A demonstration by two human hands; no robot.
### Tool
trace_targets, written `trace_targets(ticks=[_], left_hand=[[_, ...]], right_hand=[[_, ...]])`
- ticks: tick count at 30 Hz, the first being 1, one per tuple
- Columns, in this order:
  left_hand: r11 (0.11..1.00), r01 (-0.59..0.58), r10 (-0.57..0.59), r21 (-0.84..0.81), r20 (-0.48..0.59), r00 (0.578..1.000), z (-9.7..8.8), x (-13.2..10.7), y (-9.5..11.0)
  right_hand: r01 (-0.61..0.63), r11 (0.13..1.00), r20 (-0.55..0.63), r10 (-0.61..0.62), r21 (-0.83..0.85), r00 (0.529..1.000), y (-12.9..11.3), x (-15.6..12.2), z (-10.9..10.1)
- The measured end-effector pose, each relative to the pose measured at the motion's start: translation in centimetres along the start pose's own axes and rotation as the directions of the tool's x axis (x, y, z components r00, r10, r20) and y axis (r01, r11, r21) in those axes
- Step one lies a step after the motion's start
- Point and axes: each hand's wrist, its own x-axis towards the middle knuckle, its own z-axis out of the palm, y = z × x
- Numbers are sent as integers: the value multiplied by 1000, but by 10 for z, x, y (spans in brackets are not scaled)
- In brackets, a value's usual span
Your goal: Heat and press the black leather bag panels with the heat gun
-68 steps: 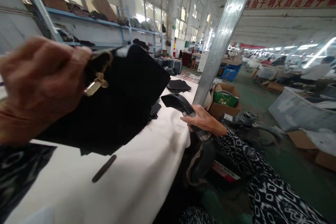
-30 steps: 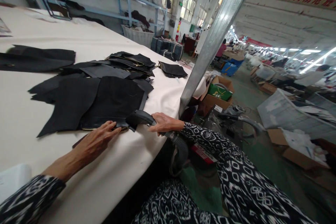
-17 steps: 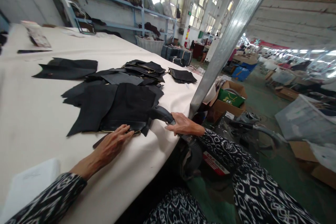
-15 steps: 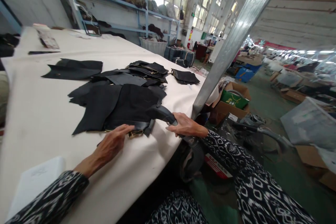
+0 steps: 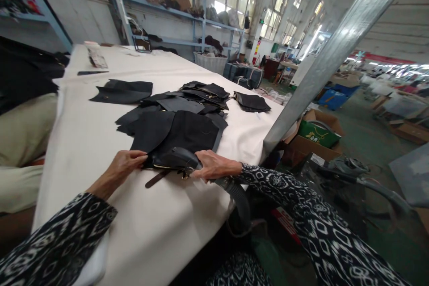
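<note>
My right hand [image 5: 212,165] is wrapped around the grey handle of a vacuum cleaner hose [image 5: 182,157]. Its dark nozzle rests over the near edge of a black zippered fabric piece [image 5: 192,132], and the ribbed hose hangs off the table edge. With fingertips pinched together, my left hand [image 5: 122,165] grips the near left corner of that piece. A gold-toned zipper [image 5: 162,166] runs along the near edge between both hands. Beside it, a thin dark strip [image 5: 157,178] lies on the white cloth. More black pieces [image 5: 182,103] are stacked just behind.
A white-covered table [image 5: 150,223] holds the work. Another black piece [image 5: 251,102] lies at the right, and one [image 5: 122,91] at the back left. A slanted metal post [image 5: 321,62] rises at the table's right edge, near cardboard boxes [image 5: 311,145]. At the left sits another person [image 5: 25,143].
The nozzle has moved left across the piece's near edge with my right hand. My left hand has gone from lying on the piece to pinching its corner. The view has swung left.
</note>
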Motion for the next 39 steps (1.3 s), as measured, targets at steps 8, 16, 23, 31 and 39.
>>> trace_targets(ticks=[8, 16, 23, 31, 39], left_hand=[[856, 232, -191, -461, 135, 972, -12, 8, -17], [730, 307, -261, -611, 165, 951, -13, 11, -23], [697, 308, -242, -647, 192, 951, -14, 9, -21], [672, 318, -217, -669, 232, 948, -24, 5, -26], [680, 280, -157, -678, 238, 958, -16, 6, -22]], right_hand=[[22, 1000, 23, -22, -17, 1000, -4, 29, 7], [-25, 1000, -61, 26, 18, 998, -25, -7, -17], [49, 987, -15, -52, -150, 999, -26, 38, -3], [83, 993, -26, -85, -82, 996, -35, 84, 8], [53, 970, -171, -95, -237, 981, -23, 54, 8]])
